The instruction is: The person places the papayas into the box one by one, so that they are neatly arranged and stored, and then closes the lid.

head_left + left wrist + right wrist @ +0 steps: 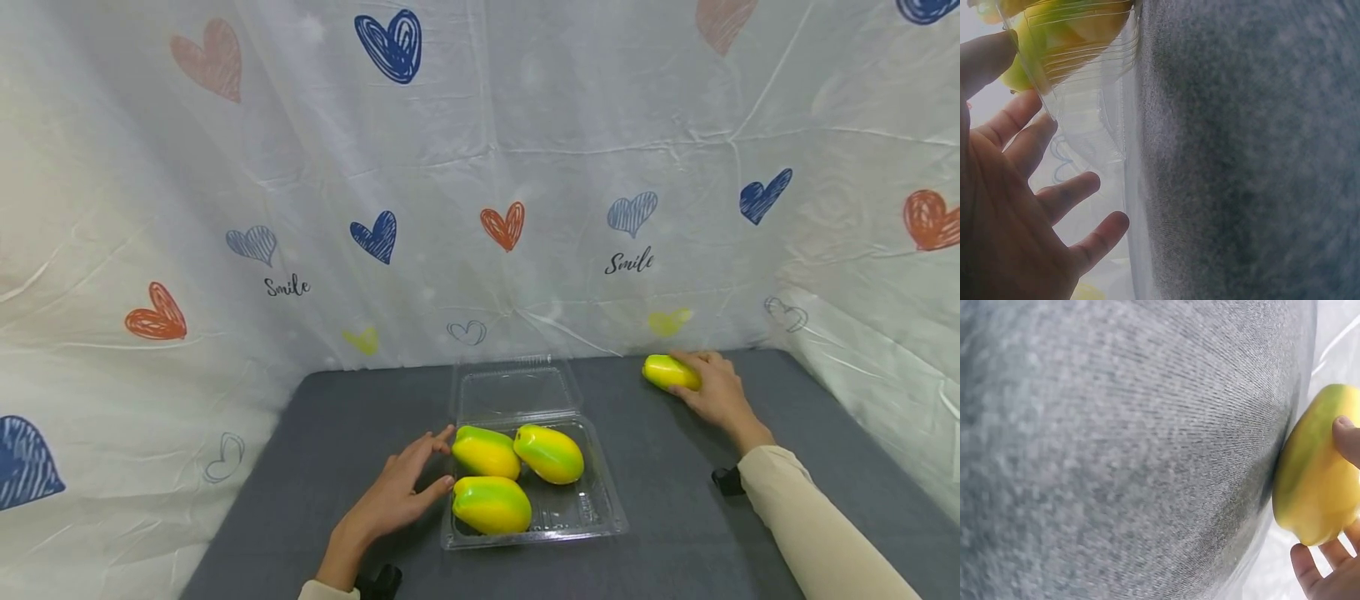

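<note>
At the back right of the table, my right hand (716,390) (1337,578) grips a yellow-green papaya (666,372) (1313,478), thumb on one side and fingers on the other. The papaya lies on or close over the cloth. A clear plastic clamshell container (534,540) stands in the middle with its lid (517,392) folded back. Three more papayas lie inside: one at back left (486,454), one at back right (551,456), one at front left (491,507). My left hand (397,492) (1019,212) has its fingers spread, fingertips right at the container's left rim.
Dark grey cloth (660,517) covers the table. A white curtain (555,292) printed with hearts and "Smile" hangs behind the back edge and along both sides. The front right of the container's tray shows bare plastic.
</note>
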{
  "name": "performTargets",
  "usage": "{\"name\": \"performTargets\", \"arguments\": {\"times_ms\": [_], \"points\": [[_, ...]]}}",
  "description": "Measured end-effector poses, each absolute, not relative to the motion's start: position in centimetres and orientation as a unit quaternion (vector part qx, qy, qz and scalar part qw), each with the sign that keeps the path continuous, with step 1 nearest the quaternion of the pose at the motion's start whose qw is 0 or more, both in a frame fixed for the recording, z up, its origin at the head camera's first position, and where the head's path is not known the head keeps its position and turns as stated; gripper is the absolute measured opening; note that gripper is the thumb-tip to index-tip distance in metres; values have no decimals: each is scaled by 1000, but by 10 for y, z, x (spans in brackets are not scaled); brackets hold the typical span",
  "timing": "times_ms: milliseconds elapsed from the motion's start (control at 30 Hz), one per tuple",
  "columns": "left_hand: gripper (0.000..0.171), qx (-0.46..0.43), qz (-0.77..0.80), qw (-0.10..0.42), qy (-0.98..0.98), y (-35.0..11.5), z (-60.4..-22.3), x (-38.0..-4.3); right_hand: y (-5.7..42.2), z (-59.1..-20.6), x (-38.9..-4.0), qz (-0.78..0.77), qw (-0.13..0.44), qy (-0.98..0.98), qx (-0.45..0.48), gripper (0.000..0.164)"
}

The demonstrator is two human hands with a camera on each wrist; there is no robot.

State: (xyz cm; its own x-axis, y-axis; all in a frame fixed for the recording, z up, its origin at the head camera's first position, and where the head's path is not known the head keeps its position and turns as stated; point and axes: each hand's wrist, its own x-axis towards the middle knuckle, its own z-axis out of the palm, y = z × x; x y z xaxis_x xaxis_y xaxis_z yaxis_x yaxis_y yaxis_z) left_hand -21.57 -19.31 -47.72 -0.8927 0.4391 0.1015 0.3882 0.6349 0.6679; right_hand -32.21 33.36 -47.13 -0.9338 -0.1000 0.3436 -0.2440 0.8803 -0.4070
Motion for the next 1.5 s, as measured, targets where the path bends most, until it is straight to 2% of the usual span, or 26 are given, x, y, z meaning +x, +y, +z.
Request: {"name": "performTargets", "arguments": {"times_ms": [733,1100,1500], "points": [[35,228,358,34,905,-193,-477,-215,333,-474,-315,284,224,-926,111,59],[35,235,359,33,903,-192,-476,-215,319,-472,-308,316,256,-903,136,57],[31,229,367,39,901,-192,-475,-214,294,-464,-292,348,238,-899,121,60]]}}
